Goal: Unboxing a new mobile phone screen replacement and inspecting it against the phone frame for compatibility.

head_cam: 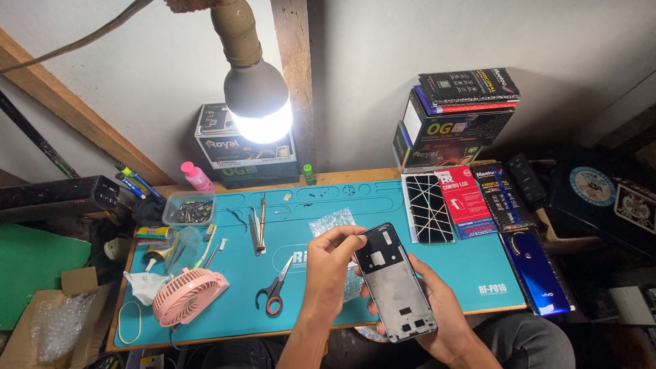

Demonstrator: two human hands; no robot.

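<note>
Nearest, the right hand (447,318) cradles a grey phone frame (394,281) from beneath, while the left hand (329,263) pinches its far-left corner; scissors (275,290) and a pink fan (186,295) lie left, boxes (451,126) far behind

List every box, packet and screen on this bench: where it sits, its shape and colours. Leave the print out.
Box: behind the lamp, at the wall; white and dark green.
Box stack: back right; black and green, flat black box on top.
Cracked screen: mat's right edge; black, white crack lines.
Red packet: beside that screen; flat.
Black packet: right of the red one.
Blue cover: right of the mat; glossy.
</note>
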